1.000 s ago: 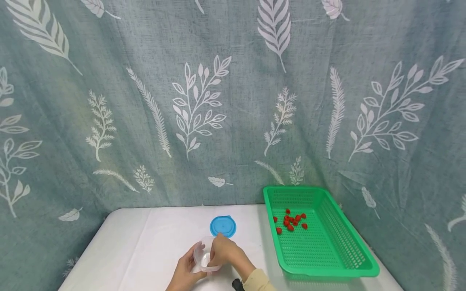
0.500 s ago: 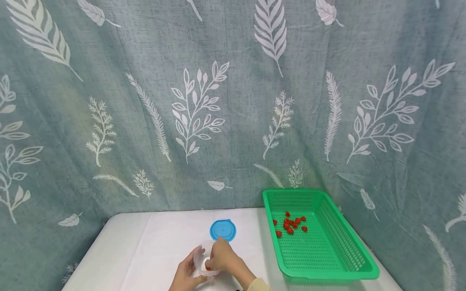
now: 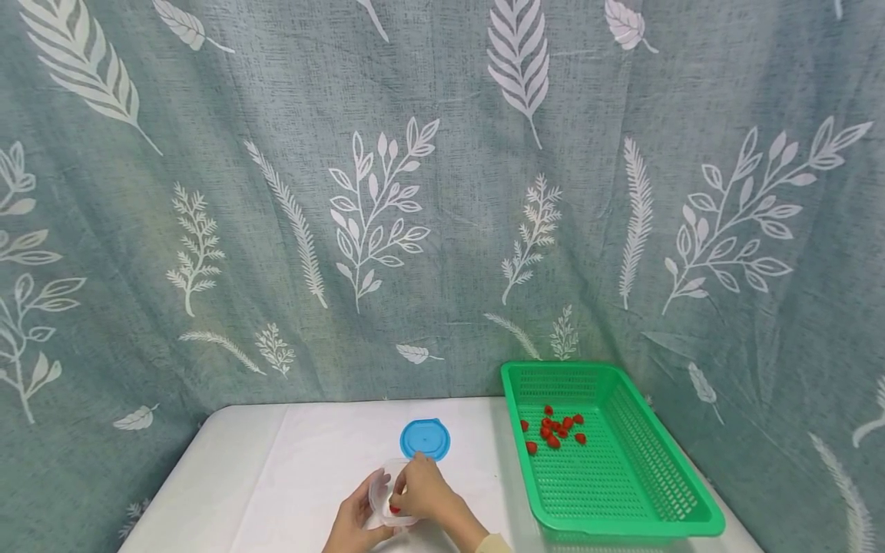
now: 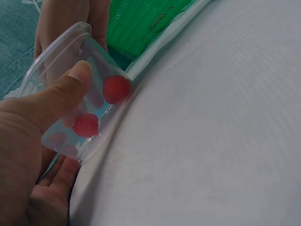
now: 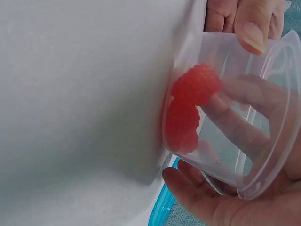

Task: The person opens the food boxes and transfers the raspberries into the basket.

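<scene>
My left hand (image 3: 354, 522) grips a small clear plastic container (image 5: 225, 52), its thumb over the near wall and fingers on the far side. My right hand (image 3: 430, 490) reaches in over the rim. In the right wrist view its thumb and finger pinch a raspberry (image 5: 197, 84) inside, while other fingers stay outside the wall. Another raspberry (image 5: 182, 127) lies against it at the container's bottom. Through the wall the left wrist view shows two raspberries, one (image 4: 116, 89) near the bottom corner and one (image 4: 85, 125) at the right fingertips.
A blue round lid (image 3: 425, 440) lies on the white-covered table (image 3: 304, 461) just behind the container. To the right stands a green mesh basket (image 3: 629, 528) with several raspberries (image 3: 553, 442) in its left part. A patterned curtain (image 3: 442, 230) hangs behind the table.
Red of a raspberry has come into view at my right fingertips inside the container. My right fingers have shifted slightly; my left hand keeps its grip. The head view has tilted slightly up.
</scene>
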Motion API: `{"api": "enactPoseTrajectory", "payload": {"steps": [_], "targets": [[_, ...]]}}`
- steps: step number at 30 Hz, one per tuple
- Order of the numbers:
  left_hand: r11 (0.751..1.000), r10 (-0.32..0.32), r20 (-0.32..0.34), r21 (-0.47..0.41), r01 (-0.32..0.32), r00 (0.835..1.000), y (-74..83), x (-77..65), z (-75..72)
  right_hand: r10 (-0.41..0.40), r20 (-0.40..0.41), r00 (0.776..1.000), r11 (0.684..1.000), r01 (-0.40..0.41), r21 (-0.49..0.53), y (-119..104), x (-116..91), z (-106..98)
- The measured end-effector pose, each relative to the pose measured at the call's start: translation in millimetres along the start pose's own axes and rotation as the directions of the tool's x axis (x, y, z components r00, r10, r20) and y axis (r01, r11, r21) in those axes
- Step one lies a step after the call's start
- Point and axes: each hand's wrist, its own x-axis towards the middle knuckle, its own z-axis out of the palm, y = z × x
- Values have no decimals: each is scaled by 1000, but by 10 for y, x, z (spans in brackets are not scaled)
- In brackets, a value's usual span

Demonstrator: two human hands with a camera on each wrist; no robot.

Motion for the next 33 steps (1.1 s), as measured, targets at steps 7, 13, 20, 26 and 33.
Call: {"api": "enactPoseTrajectory", "payload": {"steps": [7,13,20,26,33], "targets": [[1000,-5,3,1,5,1000,4,-15,-5,26,23,999,1000,-26,3,-8,-17,-1],[1000,-11,22,-11,11,1000,-4,-23,-12,64,24,998,998,-63,-14,-39,-22,-5],[1000,-16,23,-25,17,1000,-5,-16,-8,105,23,994,994,-104,-44,-88,-1,-13],[1000,2,11,-24,-1,1000,-19,-12,-4,83,22,996,995,-85,51,-33,2,-7],[1000,23,-26,-15,-23,999,-43,18,13,41,-23,999,952,-32,305,61,-27,-140]]}}
